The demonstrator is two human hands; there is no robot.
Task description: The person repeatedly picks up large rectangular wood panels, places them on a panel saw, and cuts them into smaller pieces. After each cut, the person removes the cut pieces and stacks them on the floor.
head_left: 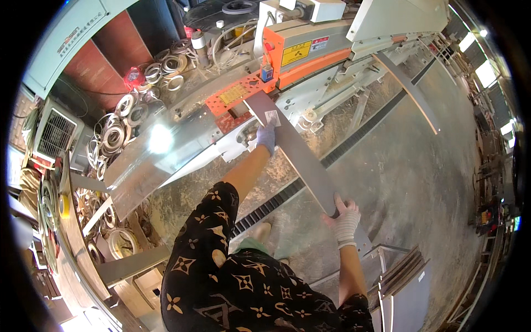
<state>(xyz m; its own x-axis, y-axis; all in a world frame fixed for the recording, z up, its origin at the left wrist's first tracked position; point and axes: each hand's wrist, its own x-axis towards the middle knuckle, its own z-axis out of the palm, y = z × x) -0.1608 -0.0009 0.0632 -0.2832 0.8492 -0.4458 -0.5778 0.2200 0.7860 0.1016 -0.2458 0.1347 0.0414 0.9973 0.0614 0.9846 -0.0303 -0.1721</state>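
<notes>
A long grey-brown board point(304, 163) with a pale edge slants from the machine's orange plate down toward my right side. My left hand point(266, 138), in a light glove, holds the board's left edge near its far end, fingertips at a white label point(272, 117). Nearer to me, my right hand point(345, 222), in a ribbed whitish glove, grips the board by its lower part, thumb and fingers spread around it. The far end of the board rests at the perforated orange plate point(235, 95). The undersides of both hands are hidden.
An orange and grey machine point(310, 52) runs off to the far right, with another board point(406, 91) farther along it. Coils of edge strip point(114, 135) lie at the left by a metal table point(149, 160). Stacked panels point(406, 296) stand at the lower right.
</notes>
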